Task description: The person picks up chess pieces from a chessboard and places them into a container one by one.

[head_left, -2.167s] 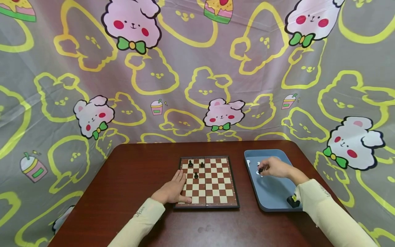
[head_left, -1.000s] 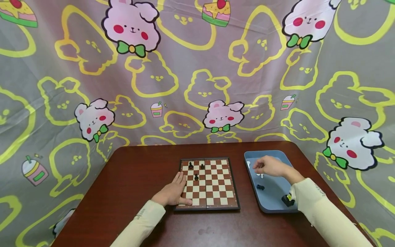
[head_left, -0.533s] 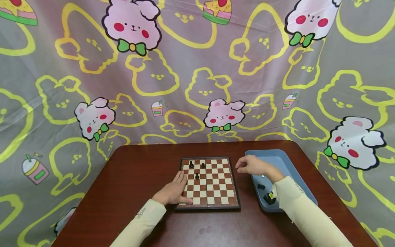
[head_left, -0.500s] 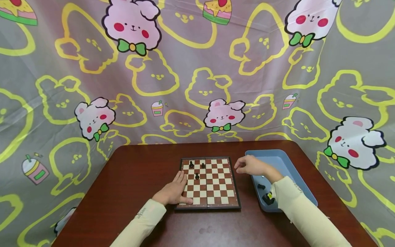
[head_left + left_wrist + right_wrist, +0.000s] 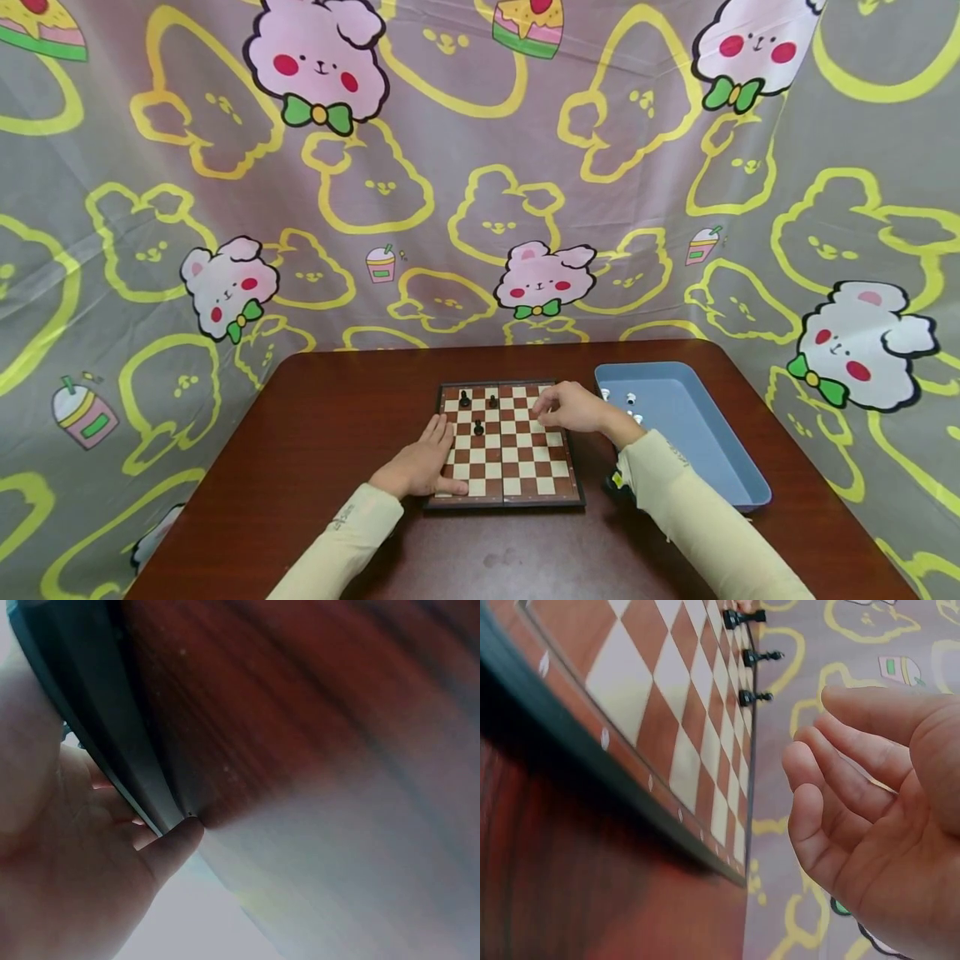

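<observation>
A brown-and-cream chessboard (image 5: pixel 531 467) lies on the table. Three black chess pieces stand on its left half, one of them a rear piece (image 5: pixel 465 400) and one nearer piece (image 5: pixel 478 428). My left hand (image 5: pixel 416 467) rests along the board's left edge, fingers stretched over the border and thumb at the near corner. In the left wrist view, the hand meets the board's dark side (image 5: pixel 112 712). Over the board's far right squares hovers my right hand (image 5: pixel 573 407). Its fingers are loosely bent with nothing between them in the right wrist view, where the black pieces (image 5: pixel 761 657) stand beyond.
A blue tray (image 5: pixel 705 437) sits right of the board, partly behind the right sleeve (image 5: pixel 675 483). Several white chess pieces (image 5: pixel 631 399) lie at its far left. A black wrist camera (image 5: pixel 618 482) is on the right wrist. A patterned curtain (image 5: pixel 480 167) surrounds the table.
My right hand held a black chess piece over the tray, let it lie there, then moved left over the board. That piece is now hidden by the arm. My left hand stayed put.
</observation>
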Motion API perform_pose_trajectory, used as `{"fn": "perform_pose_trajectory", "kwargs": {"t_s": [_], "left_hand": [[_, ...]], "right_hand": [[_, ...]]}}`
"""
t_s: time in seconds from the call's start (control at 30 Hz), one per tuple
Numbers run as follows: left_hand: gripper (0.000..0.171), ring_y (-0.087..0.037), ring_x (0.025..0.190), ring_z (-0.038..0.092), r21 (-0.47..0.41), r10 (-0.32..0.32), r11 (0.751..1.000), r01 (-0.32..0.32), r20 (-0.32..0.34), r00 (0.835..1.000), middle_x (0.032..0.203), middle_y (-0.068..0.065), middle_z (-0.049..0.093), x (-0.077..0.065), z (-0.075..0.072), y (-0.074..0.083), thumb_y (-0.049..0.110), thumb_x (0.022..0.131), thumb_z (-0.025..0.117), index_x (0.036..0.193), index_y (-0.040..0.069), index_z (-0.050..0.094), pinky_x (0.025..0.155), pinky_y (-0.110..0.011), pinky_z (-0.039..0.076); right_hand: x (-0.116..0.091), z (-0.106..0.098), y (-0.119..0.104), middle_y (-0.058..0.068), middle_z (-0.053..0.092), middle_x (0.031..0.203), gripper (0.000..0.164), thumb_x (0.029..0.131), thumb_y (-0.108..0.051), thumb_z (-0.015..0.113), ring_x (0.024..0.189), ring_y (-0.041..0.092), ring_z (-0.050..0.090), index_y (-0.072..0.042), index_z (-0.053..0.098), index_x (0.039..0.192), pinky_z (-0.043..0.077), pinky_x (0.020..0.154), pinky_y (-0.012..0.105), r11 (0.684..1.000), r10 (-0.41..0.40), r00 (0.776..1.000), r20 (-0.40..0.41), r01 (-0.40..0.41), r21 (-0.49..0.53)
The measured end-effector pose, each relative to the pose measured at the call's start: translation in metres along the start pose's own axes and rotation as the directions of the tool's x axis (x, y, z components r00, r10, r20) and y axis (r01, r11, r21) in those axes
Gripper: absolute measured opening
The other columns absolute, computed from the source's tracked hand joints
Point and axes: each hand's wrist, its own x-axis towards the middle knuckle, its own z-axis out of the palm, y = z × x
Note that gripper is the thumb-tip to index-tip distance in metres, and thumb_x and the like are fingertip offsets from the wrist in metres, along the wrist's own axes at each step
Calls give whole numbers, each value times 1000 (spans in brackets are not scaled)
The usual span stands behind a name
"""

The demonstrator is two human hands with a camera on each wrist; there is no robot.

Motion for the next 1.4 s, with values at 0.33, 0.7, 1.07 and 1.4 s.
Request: {"fn": "perform_pose_trajectory", "kwargs": {"t_s": [0.33, 0.7, 1.07, 1.4], "left_hand": [[114, -34, 142, 0, -6, 1, 1000, -1, -3, 1000, 155, -22, 1, -2, -4, 1, 71, 75, 58, 149, -5, 15, 98, -39, 40], [115, -34, 142, 0, -8, -5, 1000, 5, 0, 1000, 155, -24, 2, -1, -3, -1, 72, 74, 57, 148, -6, 16, 100, -41, 38], [115, -34, 142, 1, -16, 4, 1000, -4, -8, 1000, 154, -24, 3, -3, -4, 0, 73, 74, 56, 148, -6, 18, 97, -41, 41], [116, -33, 142, -1, -27, -1, 1000, 1, 1, 1000, 155, -23, 2, 0, 0, -2, 74, 74, 54, 149, -5, 16, 97, -41, 41]], "right_hand": [[19, 25, -16, -5, 63, 87, 15, 90, -12, 64, 79, 12, 58, -4, 68, 103, 48, 67, 32, 998, -61, 998, 29, 61, 4], [37, 52, -25, -6, 63, 88, 19, 90, -15, 65, 81, 10, 59, -6, 67, 107, 49, 70, 31, 1000, -17, 999, 28, 17, 5], [51, 64, -33, -3, 64, 93, 23, 89, -17, 66, 84, 11, 60, -9, 66, 111, 50, 71, 30, 995, 4, 999, 40, 0, -98], [57, 71, -34, -2, 66, 92, 25, 90, -17, 67, 80, 9, 61, -9, 66, 113, 51, 69, 28, 996, 32, 998, 48, -28, -84]]}}
